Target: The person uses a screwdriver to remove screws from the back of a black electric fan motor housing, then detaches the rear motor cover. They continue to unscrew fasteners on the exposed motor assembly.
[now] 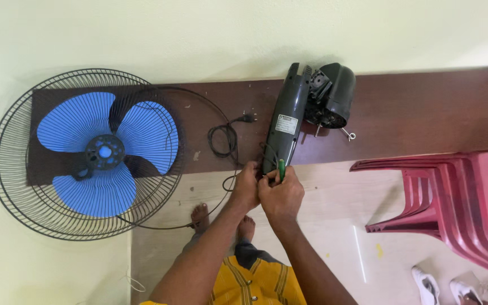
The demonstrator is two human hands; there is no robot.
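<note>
Seen from above: long brown worktop (413, 113) against a pale wall. Dark grey fan body (285, 121) lying lengthwise across worktop, near end overhanging front edge, far end joined to black motor housing (334, 93) by the wall. Left hand (245, 185) closed around near end of fan body from the left side, fingers curled on its lower tip. Right hand (280, 195) just beside left hand, touching it, clamped on green-handled screwdriver (281, 168); only a short stretch of green handle showing above the fingers, lying against right edge of fan body near its end. Screwdriver tip not visible; cannot tell where it meets the body. Both hands directly below the near end of fan body, at worktop's front edge. Black power cord (224, 141) coiled on worktop just left of fan body, plug (246, 118) lying near it. Further left, round wire guard (86, 152) with blue three-blade propeller (105, 152) resting on it, partly on worktop end and overhanging. Loose thin ring (159, 226) hanging off guard toward the floor. Small metal screw part (348, 134) on worktop right of motor housing. Stack of red plastic chairs (458, 197) at right, white shoes (427, 285) on floor beneath. Bare feet (200, 217) on pale floor.
</note>
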